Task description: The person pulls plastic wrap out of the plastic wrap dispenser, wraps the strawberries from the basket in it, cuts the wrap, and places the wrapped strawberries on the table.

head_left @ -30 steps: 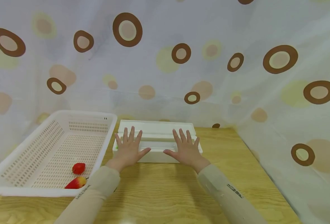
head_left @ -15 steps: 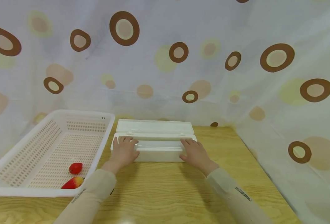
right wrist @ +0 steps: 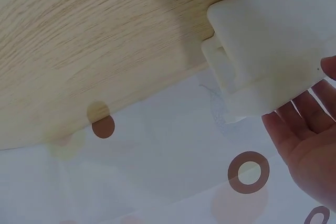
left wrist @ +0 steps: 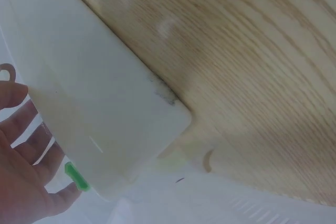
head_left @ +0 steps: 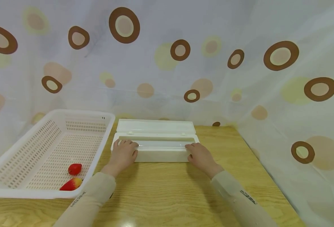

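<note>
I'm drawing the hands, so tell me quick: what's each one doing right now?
Left hand: closed, holding the near edge of the white box toward its left end.
Right hand: closed, holding the same edge toward its right end.

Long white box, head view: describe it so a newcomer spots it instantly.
On the wooden table, look just right of the big slotted white basket. The long white box sits there, gripped by the left hand and right hand. Unlike the basket, it is solid-sided with an open lid.
</note>
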